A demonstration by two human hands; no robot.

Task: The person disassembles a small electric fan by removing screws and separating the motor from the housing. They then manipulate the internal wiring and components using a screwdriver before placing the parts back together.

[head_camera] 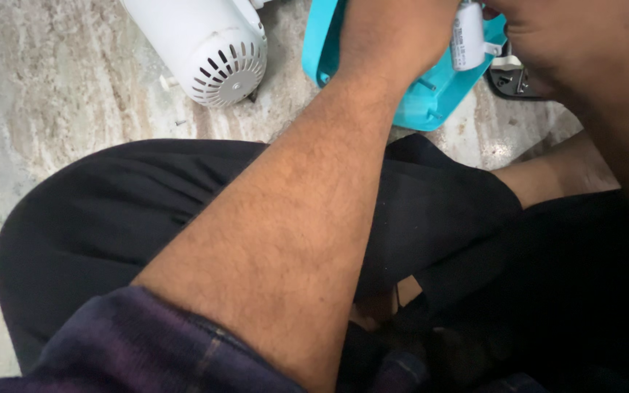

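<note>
My left hand (394,29) reaches forward to the top edge, its forearm running across the middle of the view. Its fingers are cut off by the frame, and it seems to grip a small white cylinder (467,40) with a printed label. My right hand (569,40) is curled close against the cylinder's other side, but I cannot see what its fingers hold. Both hands hover over a teal plastic housing (431,98) lying on the floor.
A white vented motor casing (216,54) lies on the marble floor (60,87) at the upper left. A black part with metal fittings (511,81) sits right of the teal housing. My crossed legs in black shorts (111,218) fill the lower view.
</note>
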